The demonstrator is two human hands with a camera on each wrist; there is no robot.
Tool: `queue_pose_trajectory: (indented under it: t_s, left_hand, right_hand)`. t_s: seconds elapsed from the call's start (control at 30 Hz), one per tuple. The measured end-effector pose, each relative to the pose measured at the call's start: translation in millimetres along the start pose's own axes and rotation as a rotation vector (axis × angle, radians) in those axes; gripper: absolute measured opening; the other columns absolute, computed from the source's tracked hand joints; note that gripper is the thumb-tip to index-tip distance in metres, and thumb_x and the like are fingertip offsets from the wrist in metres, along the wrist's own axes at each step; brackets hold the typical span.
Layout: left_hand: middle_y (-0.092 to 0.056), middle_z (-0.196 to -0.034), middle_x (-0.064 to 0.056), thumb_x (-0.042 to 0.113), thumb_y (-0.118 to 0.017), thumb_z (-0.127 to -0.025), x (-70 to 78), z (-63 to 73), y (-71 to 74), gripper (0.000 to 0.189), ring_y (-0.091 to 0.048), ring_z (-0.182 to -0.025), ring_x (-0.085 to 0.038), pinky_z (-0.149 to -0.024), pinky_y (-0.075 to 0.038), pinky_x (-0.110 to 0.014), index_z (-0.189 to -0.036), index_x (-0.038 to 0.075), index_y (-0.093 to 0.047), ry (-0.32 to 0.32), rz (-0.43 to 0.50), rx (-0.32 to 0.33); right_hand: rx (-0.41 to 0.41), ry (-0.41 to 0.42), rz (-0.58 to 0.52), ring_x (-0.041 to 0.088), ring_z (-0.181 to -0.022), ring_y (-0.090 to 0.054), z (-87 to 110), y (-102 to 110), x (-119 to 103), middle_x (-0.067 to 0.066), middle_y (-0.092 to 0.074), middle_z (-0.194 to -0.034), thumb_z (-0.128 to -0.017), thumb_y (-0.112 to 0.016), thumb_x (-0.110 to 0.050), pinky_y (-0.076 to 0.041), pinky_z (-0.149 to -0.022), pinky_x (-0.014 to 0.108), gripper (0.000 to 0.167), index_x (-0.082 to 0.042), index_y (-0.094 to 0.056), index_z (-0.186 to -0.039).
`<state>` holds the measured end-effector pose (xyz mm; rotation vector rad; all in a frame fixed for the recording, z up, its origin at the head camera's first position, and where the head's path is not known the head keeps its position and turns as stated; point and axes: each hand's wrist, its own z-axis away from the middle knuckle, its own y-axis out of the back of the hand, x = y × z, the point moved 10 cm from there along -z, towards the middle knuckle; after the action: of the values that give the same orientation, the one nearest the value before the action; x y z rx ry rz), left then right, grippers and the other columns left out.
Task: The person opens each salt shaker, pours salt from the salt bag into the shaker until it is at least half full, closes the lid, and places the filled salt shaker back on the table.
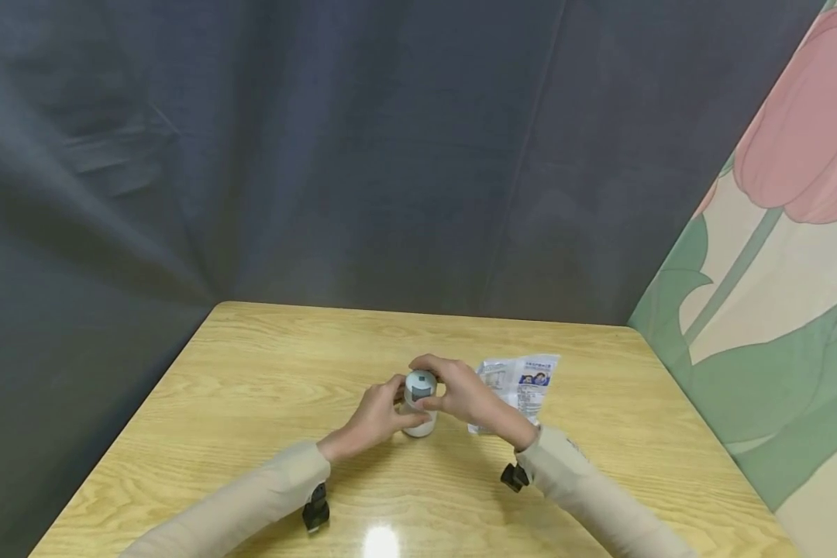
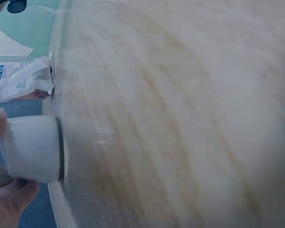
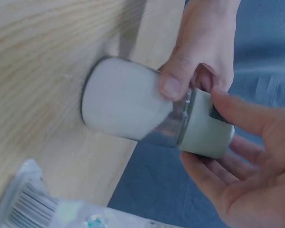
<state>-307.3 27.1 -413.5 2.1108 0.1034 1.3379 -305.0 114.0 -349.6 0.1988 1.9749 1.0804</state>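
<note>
A clear jar (image 3: pixel 121 97) filled with white powder stands upright on the wooden table. Its pale green lid (image 3: pixel 206 133) carries a dark grey inset and is on the jar. With thumb and fingers my left hand (image 1: pixel 377 412) holds the jar's upper body from the left side. From the right, my right hand (image 1: pixel 466 394) grips the lid, thumb on the near side and fingers round the far side. In the left wrist view, the jar (image 2: pixel 33 147) shows its white contents, while most of the left hand is cut off.
To the right of the jar, a white printed packet (image 1: pixel 519 380) lies on the table (image 1: pixel 307 341), partly behind the right forearm. Small black devices hang at both wrists. A dark curtain (image 1: pixel 390 155) covers the back, and a tulip-patterned cloth (image 1: pixel 767 325) runs along the right.
</note>
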Motion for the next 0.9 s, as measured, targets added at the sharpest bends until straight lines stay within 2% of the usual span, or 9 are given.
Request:
queue_pose_trajectory:
  t_s: [0.13,0.33,0.5,0.67,0.9]
  left_hand:
    - [-0.065,-0.123,-0.010,0.023,-0.080,-0.086,-1.8,1.5,-0.7,0.051,-0.064,-0.113,-0.022,-0.095,-0.054,-0.032,-0.126,0.001,-0.057,0.008,0.014,0.024]
    - [-0.066,-0.123,-0.009,0.027,-0.080,-0.086,-1.8,3.6,0.4,0.053,-0.064,-0.113,-0.022,-0.094,-0.054,-0.035,-0.127,0.003,-0.057,0.033,0.007,0.051]
    - [-0.066,-0.122,-0.010,0.031,-0.080,-0.085,-4.5,4.0,0.6,0.054,-0.064,-0.112,-0.024,-0.093,-0.055,-0.036,-0.126,0.003,-0.058,0.051,-0.016,0.061]
    - [-0.067,-0.120,-0.009,0.033,-0.080,-0.085,-5.9,5.4,-1.3,0.054,-0.065,-0.111,-0.023,-0.091,-0.056,-0.035,-0.125,0.004,-0.058,0.056,-0.025,0.059]
    - [-0.069,-0.115,-0.009,0.035,-0.079,-0.086,-1.8,1.3,-0.4,0.053,-0.067,-0.105,-0.021,-0.086,-0.058,-0.030,-0.123,0.003,-0.059,0.007,-0.061,0.061]
  right_hand:
    - [0.068,-0.009,0.007,0.023,-0.099,-0.068,1.9,1.5,3.7,0.010,-0.069,-0.111,-0.078,-0.085,-0.006,-0.059,-0.084,0.033,0.048,-0.001,-0.062,-0.121]
    - [0.166,-0.056,0.016,0.020,-0.088,-0.070,5.2,3.1,9.2,0.010,-0.072,-0.106,-0.074,-0.088,-0.009,-0.060,-0.073,0.033,0.050,-0.001,-0.066,-0.118]
    - [0.234,-0.083,0.057,0.017,-0.079,-0.070,8.1,4.3,8.3,0.010,-0.073,-0.099,-0.072,-0.090,-0.011,-0.057,-0.066,0.025,0.051,0.000,-0.067,-0.116]
    - [0.259,-0.094,0.079,0.016,-0.074,-0.068,11.5,4.0,5.6,0.010,-0.074,-0.095,-0.072,-0.090,-0.012,-0.054,-0.061,0.022,0.052,0.000,-0.067,-0.116]
    - [0.282,-0.077,0.091,0.018,-0.076,-0.070,12.2,7.0,4.4,0.012,-0.074,-0.097,-0.071,-0.090,-0.011,-0.056,-0.062,0.024,0.053,0.002,-0.067,-0.116]
